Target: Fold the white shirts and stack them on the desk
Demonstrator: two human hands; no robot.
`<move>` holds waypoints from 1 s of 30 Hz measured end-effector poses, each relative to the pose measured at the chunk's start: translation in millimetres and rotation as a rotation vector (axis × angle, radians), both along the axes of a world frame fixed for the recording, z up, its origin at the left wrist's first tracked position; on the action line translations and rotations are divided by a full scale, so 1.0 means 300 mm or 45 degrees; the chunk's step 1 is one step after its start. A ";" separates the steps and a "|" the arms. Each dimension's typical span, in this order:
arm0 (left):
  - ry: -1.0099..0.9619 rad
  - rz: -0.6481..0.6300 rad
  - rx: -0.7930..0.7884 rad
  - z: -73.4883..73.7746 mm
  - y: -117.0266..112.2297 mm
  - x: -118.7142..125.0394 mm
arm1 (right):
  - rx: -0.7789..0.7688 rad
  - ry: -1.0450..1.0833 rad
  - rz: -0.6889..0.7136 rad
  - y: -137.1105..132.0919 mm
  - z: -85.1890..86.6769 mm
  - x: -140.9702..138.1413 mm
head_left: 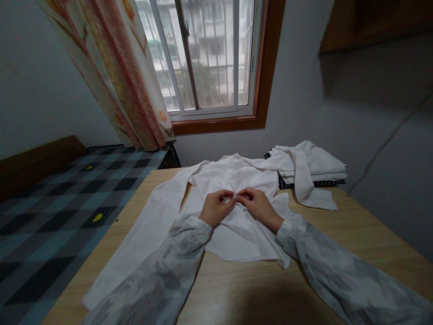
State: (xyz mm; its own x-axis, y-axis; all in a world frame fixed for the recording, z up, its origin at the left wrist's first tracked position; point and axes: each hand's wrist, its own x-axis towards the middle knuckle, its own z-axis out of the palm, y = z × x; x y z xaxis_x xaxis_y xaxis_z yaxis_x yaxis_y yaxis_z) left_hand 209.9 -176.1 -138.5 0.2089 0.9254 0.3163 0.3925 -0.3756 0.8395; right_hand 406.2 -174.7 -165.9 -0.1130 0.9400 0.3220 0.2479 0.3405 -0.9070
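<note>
A white long-sleeved shirt (243, 234) lies spread on the wooden table, its collar toward the window. One sleeve stretches down the left side of the table; the other reaches right, over a stack of folded clothes. Both hands meet at the middle of the shirt's front. My left hand (218, 206) pinches the front fabric between thumb and fingers. Touching it fingertip to fingertip, my right hand (259, 205) pinches the same spot from the right. Cloth around the fingers is lifted and creased. Any button between the fingertips is too small to make out.
The folded stack (314, 164), white over black-patterned cloth, stands at the table's back right. The wooden table (223, 289) borders a bed with checked bedding (67, 203) on the left. A window (209, 58) and a floral curtain (125, 76) are behind.
</note>
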 end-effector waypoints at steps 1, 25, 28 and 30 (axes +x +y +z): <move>0.006 -0.001 0.007 0.000 -0.001 0.001 | 0.000 -0.003 -0.006 -0.001 0.000 -0.001; 0.472 0.139 0.402 -0.010 -0.036 0.000 | 0.038 -0.041 0.012 -0.020 0.008 -0.015; 0.474 0.151 0.421 -0.013 -0.037 -0.001 | 0.046 -0.034 0.007 -0.024 0.016 -0.017; 0.458 0.140 0.423 -0.014 -0.036 -0.002 | 0.038 -0.035 0.010 -0.029 0.022 -0.018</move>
State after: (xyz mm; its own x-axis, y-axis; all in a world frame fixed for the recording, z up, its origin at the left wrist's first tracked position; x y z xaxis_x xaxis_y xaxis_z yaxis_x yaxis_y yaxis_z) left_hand 209.3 -186.8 -142.6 0.2659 0.8096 0.5233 0.6876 -0.5397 0.4857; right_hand 400.8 -183.3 -159.4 -0.1294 0.9291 0.3465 0.2695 0.3692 -0.8894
